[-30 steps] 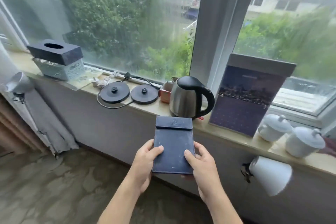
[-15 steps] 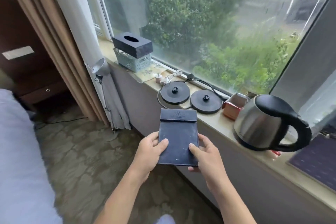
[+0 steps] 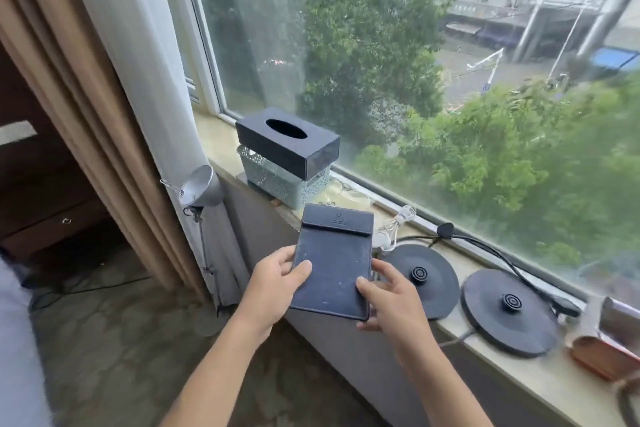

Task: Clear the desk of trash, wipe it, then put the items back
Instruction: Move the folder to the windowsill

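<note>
You hold a dark blue pad (image 3: 334, 262) in front of you at the edge of the sill (image 3: 512, 369), above the floor and just short of the ledge, not yet set down. Your left hand (image 3: 273, 288) grips its left edge with the thumb on top, and your right hand (image 3: 391, 302) pinches the lower right corner, thumb over the face and fingers beneath. The desk itself is out of view, so you cannot tell from here whether trash is gone or wiping is done. The sill already carries a tissue box (image 3: 287, 142) on a pale basket (image 3: 277, 180), a white cable (image 3: 394, 225) and two black kettle bases (image 3: 420, 276), which suggests items parked off the desk; by that reading you are in the clearing stage, with the return of items left. Against the earlier frames, your grip on the pad is unchanged, but your view has swung left along the sill: the kettle, the upright board and the white lidded cups have dropped out of sight, and the curtain (image 3: 104, 87), a clip lamp (image 3: 201, 187) and the tissue box now sit nearer the centre.
</note>
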Available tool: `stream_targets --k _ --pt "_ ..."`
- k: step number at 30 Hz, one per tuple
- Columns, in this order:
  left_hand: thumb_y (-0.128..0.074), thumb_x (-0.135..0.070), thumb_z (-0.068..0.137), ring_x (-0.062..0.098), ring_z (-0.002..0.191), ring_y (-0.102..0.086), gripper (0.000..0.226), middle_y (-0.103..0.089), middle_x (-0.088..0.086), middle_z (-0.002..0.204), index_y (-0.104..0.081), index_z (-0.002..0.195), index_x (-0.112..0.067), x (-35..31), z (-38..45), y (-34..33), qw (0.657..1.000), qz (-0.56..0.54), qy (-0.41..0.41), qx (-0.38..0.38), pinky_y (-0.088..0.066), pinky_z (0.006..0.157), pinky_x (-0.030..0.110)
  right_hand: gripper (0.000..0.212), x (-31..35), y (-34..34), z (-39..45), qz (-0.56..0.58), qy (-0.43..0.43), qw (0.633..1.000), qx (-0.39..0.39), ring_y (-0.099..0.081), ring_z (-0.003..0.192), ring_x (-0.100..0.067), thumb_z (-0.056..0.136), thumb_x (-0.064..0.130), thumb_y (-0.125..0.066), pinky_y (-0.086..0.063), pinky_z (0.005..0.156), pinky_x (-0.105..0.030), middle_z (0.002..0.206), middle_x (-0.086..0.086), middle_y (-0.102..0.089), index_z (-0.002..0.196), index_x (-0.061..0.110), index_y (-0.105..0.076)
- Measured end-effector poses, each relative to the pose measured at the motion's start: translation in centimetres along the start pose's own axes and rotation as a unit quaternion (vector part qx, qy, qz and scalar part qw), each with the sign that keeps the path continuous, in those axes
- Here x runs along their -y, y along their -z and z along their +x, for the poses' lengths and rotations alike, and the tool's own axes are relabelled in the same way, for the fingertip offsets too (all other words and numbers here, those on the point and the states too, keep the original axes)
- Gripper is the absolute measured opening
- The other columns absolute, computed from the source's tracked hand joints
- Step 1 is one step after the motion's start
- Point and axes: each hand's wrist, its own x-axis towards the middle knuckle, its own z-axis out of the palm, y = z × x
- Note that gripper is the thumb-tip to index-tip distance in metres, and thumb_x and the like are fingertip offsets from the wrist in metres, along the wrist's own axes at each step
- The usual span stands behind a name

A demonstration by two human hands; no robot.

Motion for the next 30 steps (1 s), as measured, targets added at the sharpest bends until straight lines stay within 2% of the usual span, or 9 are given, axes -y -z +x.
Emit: stream_targets --k 2,5,10,15,18,21,23,28,30 --pt "-0.059 -0.006 0.103 0.019 0.098 -0.077 0.021 -0.08 -0.001 0.105 -0.065 0.119 -0.018 -1.8 3.3 2.1 1.0 0.01 -0.012 0.003 -0.061 0.077 0.028 0.025 2.1 -2.1 2.8 -0.001 0.002 1.0 -0.002 -0.066 0.058 -0.01 0.1 0.008 -0.062 -0.059 0.052 -0.034 0.073 0.007 -0.073 0.113 0.029 -0.062" --pt "-0.061 -0.008 0.102 0.016 0.096 -0.077 0.021 -0.08 -0.002 0.104 -0.067 0.118 -0.021 -4.7 7.8 4.1 0.998 0.038 -0.041 0.017 -0.061 0.078 0.029 0.024 5.0 -4.3 6.4 0.001 0.004 1.0 -0.013 -0.064 0.056 -0.014 0.099 0.009 -0.061 -0.057 0.051 -0.032 0.082 -0.006 -0.072 0.117 0.025 -0.064" --pt "-0.064 -0.006 0.101 0.012 0.092 -0.076 0.022 -0.08 -0.005 0.098 -0.068 0.109 -0.025 -8.7 15.2 5.7 0.993 0.066 -0.099 0.013 -0.061 0.079 0.026 0.02 9.5 -6.6 11.9 0.002 0.028 0.999 -0.025 -0.066 0.055 -0.02 0.098 0.008 -0.059 -0.057 0.053 -0.033 0.084 -0.008 -0.075 0.116 0.017 -0.061" --pt "-0.067 -0.009 0.099 0.009 0.084 -0.072 0.02 -0.078 0.001 0.096 -0.071 0.119 -0.01 -11.7 23.0 7.0 0.974 0.178 -0.139 -0.017 -0.061 0.084 0.031 0.017 13.0 -8.7 17.7 -0.025 0.032 0.999 -0.019 -0.069 0.056 -0.022 0.099 0.008 -0.058 -0.062 0.057 -0.039 0.094 -0.013 -0.07 0.115 0.009 -0.054" --pt "-0.068 -0.021 0.096 0.019 0.093 -0.073 0.022 -0.077 0.0 0.099 -0.074 0.117 -0.015 -13.1 26.7 7.3 0.953 0.269 -0.137 -0.018 -0.058 0.095 0.045 0.001 14.5 -9.4 20.5 -0.07 0.023 0.997 -0.02 -0.073 0.06 -0.025 0.099 0.009 -0.058 -0.057 0.05 -0.032 0.081 -0.01 -0.071 0.098 0.008 -0.058" --pt "-0.062 -0.016 0.101 0.022 0.099 -0.069 0.019 -0.073 0.0 0.1 -0.074 0.113 -0.009 -13.7 29.5 7.3 0.931 0.346 -0.12 -0.015 -0.054 0.099 0.042 0.012 15.0 -9.7 22.8 -0.113 0.006 0.993 -0.032 -0.073 0.056 -0.024 0.097 0.01 -0.06 -0.048 0.043 -0.022 0.069 -0.01 -0.071 0.088 0.004 -0.062" --pt "-0.061 -0.017 0.101 0.026 0.102 -0.069 0.019 -0.075 0.004 0.102 -0.075 0.107 -0.007 -13.6 30.8 7.4 0.917 0.384 -0.108 -0.006 -0.054 0.098 0.044 0.017 15.0 -9.8 23.8 -0.137 -0.003 0.99 -0.033 -0.073 0.057 -0.025 0.095 0.012 -0.063 -0.047 0.043 -0.022 0.065 -0.011 -0.072 0.083 0.0 -0.066" --pt "-0.062 -0.031 0.095 0.032 0.117 -0.054 0.018 -0.069 0.004 0.108 -0.076 0.098 -0.022 -12.0 32.5 7.9 0.885 0.455 -0.098 -0.034 -0.045 0.104 0.04 0.02 14.5 -9.4 25.4 -0.203 0.003 0.977 -0.059 -0.067 0.05 -0.023 0.089 0.011 -0.065 -0.046 0.044 -0.023 0.061 -0.012 -0.072 0.071 0.003 -0.067" --pt "-0.064 -0.034 0.094 0.03 0.124 -0.046 0.018 -0.061 0.005 0.118 -0.076 0.107 -0.027 -11.7 32.4 7.8 0.873 0.472 -0.106 -0.053 -0.037 0.106 0.035 0.015 14.5 -9.2 25.4 -0.189 0.004 0.98 -0.062 -0.066 0.05 -0.023 0.09 0.011 -0.065 -0.047 0.044 -0.024 0.063 -0.013 -0.073 0.076 0.004 -0.066"
